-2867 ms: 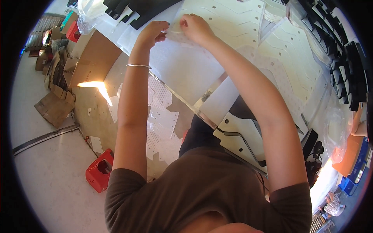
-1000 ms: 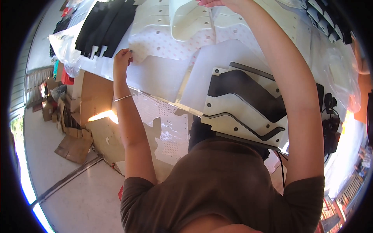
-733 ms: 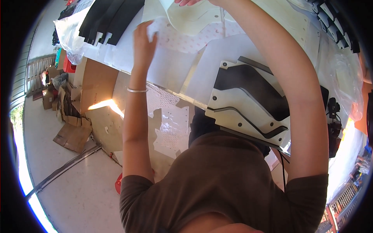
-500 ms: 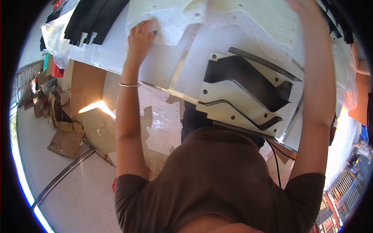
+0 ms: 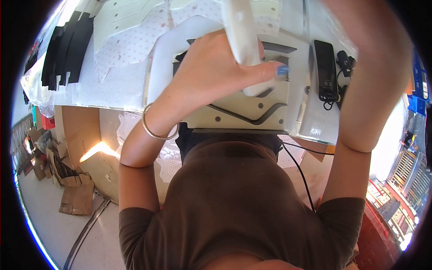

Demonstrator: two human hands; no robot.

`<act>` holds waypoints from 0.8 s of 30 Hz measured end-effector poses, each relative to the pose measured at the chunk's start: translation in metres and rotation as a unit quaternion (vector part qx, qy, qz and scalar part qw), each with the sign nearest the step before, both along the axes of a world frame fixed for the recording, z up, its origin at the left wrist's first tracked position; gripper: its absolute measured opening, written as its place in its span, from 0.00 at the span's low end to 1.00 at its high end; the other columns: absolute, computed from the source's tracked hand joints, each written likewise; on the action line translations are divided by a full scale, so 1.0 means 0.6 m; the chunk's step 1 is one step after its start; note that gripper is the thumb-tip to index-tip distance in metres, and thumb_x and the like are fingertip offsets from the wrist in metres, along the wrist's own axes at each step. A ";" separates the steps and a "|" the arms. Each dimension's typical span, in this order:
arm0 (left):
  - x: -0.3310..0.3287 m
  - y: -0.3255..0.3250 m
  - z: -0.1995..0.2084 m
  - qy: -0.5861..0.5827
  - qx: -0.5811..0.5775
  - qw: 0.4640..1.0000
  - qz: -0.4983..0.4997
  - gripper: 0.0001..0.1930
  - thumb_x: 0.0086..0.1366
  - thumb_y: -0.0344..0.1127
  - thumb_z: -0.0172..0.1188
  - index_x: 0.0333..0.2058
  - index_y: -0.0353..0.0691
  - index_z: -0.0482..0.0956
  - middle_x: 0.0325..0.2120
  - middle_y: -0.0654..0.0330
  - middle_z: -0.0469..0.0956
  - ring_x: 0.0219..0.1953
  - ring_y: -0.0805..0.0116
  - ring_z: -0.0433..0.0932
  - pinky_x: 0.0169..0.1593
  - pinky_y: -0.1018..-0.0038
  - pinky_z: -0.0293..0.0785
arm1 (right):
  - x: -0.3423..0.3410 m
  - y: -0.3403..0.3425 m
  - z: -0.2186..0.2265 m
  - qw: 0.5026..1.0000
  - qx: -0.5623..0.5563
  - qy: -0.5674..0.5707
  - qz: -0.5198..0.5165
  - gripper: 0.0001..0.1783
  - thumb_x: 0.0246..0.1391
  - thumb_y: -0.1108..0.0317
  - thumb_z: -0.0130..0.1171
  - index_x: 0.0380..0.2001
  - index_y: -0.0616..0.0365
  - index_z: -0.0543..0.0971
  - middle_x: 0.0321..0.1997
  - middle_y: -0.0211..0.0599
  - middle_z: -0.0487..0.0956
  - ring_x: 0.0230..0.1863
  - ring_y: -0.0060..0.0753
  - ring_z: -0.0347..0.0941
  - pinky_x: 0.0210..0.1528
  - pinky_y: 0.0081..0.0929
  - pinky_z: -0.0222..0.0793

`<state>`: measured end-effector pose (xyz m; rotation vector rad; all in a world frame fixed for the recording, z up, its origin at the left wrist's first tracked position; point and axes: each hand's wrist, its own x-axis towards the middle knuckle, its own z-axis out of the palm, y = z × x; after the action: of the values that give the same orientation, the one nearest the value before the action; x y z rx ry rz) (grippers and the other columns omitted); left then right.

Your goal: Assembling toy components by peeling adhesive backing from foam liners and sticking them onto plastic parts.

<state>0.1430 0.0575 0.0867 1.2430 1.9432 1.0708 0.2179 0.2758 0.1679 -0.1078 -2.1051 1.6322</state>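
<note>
My left hand is closed around a long white folded strip of material, with the thumb pressed along its lower end. It holds the strip just above a cream template board with dark curved slots, lying at the table's near edge. A metal bangle circles my left wrist. My right forearm rises along the right side and leaves the picture at the top, so my right hand is hidden.
White dotted sheets cover the table at the back left, beside a stack of black cut pieces. A black phone and a cable lie right of the board. Flattened cardboard litters the floor at left.
My left hand left the dotted sheet at the left and now grips the white strip over the template board. My right arm has swung right, and the view has dropped closer to the table.
</note>
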 end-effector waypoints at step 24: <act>0.061 -0.069 -0.089 -0.198 0.123 0.970 0.063 0.17 0.58 0.24 0.57 0.47 0.37 0.73 0.47 0.64 0.73 0.40 0.77 0.69 0.45 0.81 0.67 | 0.205 -0.110 -0.248 0.975 -0.108 -0.171 -0.093 0.05 0.47 0.71 0.61 0.29 0.57 0.76 0.34 0.25 0.74 0.36 0.18 0.64 0.40 0.18 0.54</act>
<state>0.1799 0.0161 0.0334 0.9422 1.6337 1.5333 0.3408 0.2099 0.0192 -0.6814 -2.0703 1.8243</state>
